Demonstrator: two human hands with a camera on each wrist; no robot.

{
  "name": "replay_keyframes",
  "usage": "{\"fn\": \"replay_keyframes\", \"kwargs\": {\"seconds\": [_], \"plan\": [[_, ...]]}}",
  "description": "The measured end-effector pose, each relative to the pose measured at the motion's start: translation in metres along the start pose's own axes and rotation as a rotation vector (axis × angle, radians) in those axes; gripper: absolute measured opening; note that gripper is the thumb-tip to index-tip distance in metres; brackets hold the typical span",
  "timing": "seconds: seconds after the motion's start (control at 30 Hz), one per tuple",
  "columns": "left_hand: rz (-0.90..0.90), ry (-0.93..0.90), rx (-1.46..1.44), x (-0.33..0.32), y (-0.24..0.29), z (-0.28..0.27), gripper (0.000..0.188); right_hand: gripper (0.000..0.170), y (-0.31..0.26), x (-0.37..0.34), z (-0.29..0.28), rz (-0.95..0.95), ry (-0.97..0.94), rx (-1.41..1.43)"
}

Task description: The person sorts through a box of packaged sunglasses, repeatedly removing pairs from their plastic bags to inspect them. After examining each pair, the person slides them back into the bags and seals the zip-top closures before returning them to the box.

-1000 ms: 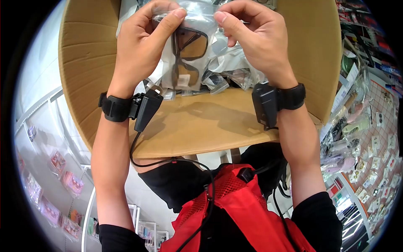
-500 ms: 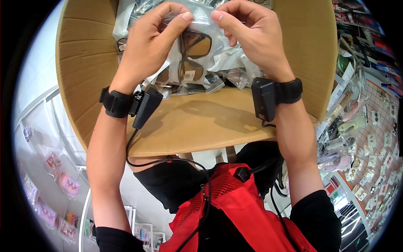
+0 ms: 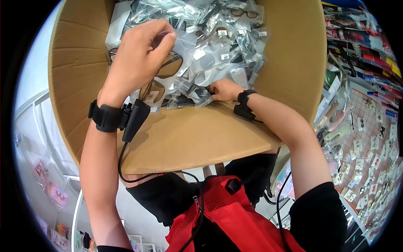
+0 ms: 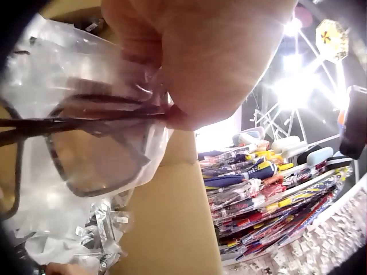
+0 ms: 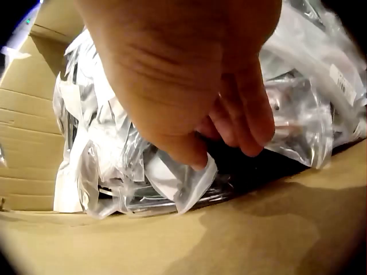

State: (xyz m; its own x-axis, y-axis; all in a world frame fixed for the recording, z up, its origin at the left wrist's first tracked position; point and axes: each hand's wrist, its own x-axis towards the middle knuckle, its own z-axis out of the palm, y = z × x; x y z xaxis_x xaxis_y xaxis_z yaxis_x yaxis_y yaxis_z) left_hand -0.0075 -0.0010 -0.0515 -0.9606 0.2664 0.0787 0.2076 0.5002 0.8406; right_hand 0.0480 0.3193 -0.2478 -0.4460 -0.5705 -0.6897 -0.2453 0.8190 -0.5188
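My left hand pinches the top of a clear plastic bag between thumb and fingers, above the pile in the box. Inside that bag, sunglasses with brown lenses and dark frames hang tilted; a white label shows at its lower end in the head view. My right hand is down in the box at the near edge of the pile of bagged glasses. In the right wrist view its thumb and fingers stand apart over a black item, close beside a clear bag with a white insert.
A large cardboard box surrounds the pile, its near flap toward my body. Packaged goods and a grid rack of small carded items stand to the right. Pink packages hang at the left. A cable runs from my left wrist.
My right hand has left the top of the bag and gone down to the near edge of the pile. The left hand, still holding the bagged sunglasses, has shifted left and lower in view.
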Motion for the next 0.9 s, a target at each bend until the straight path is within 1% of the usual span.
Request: {"fn": "replay_keyframes", "kwargs": {"seconds": [0.03, 0.1, 0.17, 0.27, 0.3, 0.33, 0.37, 0.4, 0.47, 0.57, 0.6, 0.67, 0.7, 0.77, 0.8, 0.87, 0.9], "plan": [[-0.006, -0.017, 0.005, 0.000, -0.003, 0.000, 0.022, 0.037, -0.007, 0.004, 0.000, 0.043, -0.001, -0.010], [-0.019, -0.039, 0.012, -0.002, -0.012, 0.002, 0.022, 0.038, -0.016, 0.006, -0.002, 0.070, -0.003, -0.054], [-0.063, -0.134, 0.057, -0.002, -0.027, 0.004, 0.022, 0.040, -0.019, 0.007, -0.001, 0.098, 0.010, -0.103], [-0.092, -0.119, 0.165, 0.001, -0.031, -0.001, 0.023, 0.038, -0.014, 0.010, 0.000, 0.108, 0.020, -0.116], [-0.071, -0.067, 0.210, 0.001, -0.030, -0.004, 0.024, 0.037, -0.018, 0.008, -0.002, 0.108, 0.000, -0.136], [-0.060, -0.058, 0.224, 0.001, -0.029, -0.007, 0.024, 0.036, -0.022, 0.006, -0.005, 0.109, -0.019, -0.158], [-0.089, -0.010, 0.225, 0.000, -0.026, -0.010, 0.024, 0.034, -0.023, 0.003, -0.010, 0.102, -0.022, -0.126], [-0.119, 0.038, 0.224, 0.000, -0.024, -0.013, 0.025, 0.029, -0.032, -0.005, -0.022, 0.095, -0.009, -0.144], [-0.105, 0.051, 0.232, 0.001, -0.024, -0.017, 0.024, 0.024, -0.023, -0.007, -0.021, 0.088, 0.088, -0.156], [-0.053, 0.083, 0.160, 0.003, -0.018, -0.019, 0.024, 0.023, -0.027, -0.017, -0.030, 0.106, 0.080, -0.166], [-0.065, 0.107, 0.163, 0.004, -0.017, -0.019, 0.023, 0.025, -0.023, -0.022, -0.021, 0.060, 0.131, -0.141], [-0.093, 0.081, 0.136, 0.004, -0.022, -0.020, 0.023, 0.026, -0.014, -0.015, -0.008, -0.081, 0.048, -0.126], [-0.100, 0.069, 0.128, 0.003, -0.024, -0.019, 0.023, 0.026, -0.014, -0.011, -0.004, -0.087, 0.052, -0.132], [-0.122, 0.050, 0.120, 0.002, -0.029, -0.019, 0.023, 0.023, -0.014, -0.004, 0.004, -0.025, -0.062, -0.151], [-0.140, 0.025, 0.110, 0.001, -0.029, -0.019, 0.023, 0.023, -0.015, -0.003, 0.003, -0.033, -0.067, -0.153], [-0.135, 0.036, 0.109, 0.003, -0.030, -0.018, 0.024, 0.020, -0.013, -0.002, -0.008, -0.017, -0.087, -0.188], [-0.135, 0.031, 0.131, 0.005, -0.031, -0.017, 0.024, 0.016, -0.012, -0.009, -0.018, -0.033, -0.059, -0.124]]}}
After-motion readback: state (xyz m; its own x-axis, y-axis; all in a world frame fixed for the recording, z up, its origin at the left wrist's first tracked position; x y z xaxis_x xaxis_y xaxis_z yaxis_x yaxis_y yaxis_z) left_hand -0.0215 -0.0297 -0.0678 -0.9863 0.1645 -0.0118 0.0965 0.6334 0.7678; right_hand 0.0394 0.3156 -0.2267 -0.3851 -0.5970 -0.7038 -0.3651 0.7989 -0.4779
